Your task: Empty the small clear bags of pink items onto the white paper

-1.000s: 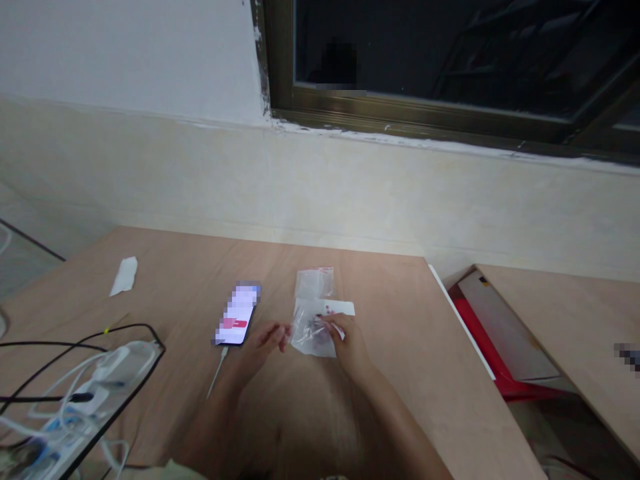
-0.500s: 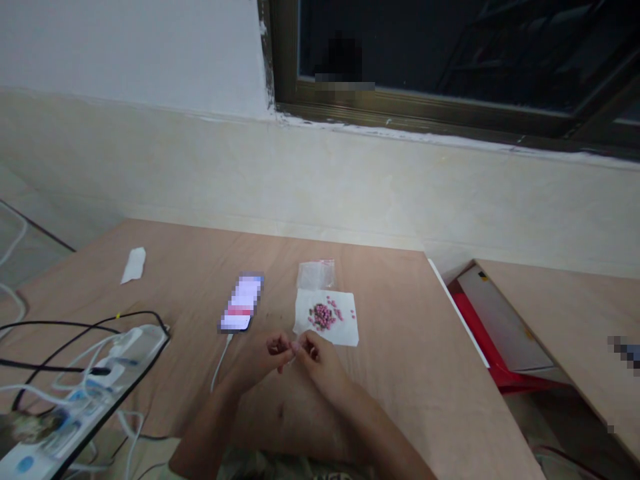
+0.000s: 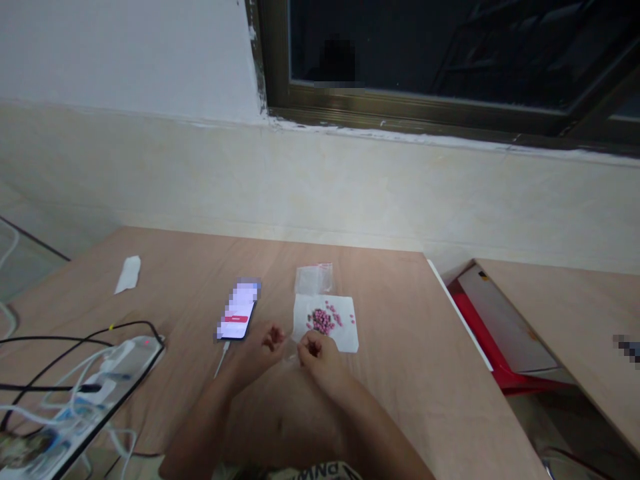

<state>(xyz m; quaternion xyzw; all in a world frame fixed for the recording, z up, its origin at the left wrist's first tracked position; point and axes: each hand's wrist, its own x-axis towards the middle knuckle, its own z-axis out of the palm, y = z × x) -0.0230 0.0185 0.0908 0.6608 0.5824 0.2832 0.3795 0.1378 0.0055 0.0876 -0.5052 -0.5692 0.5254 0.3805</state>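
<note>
My left hand is curled, fingers bent in, a little in front of the phone. My right hand is pinched together at the near edge of a white paper sheet. A faint, see-through strand or film shows in the gap between my hands; its kind is too blurred to tell. On the paper lies a small heap of pink beads, with several scattered to its right. What sits inside either set of fingers is hidden.
Behind the paper lies a clear zip bag. A lit phone on a white cable is to the left. A power strip with tangled cords fills the lower left. A white scrap lies farther back, and a red stool stands beyond the right edge.
My hands were touching at the fingertips and have moved apart, the left one shifting leftward. The heap and bag lie as before; the whole view has shifted slightly.
</note>
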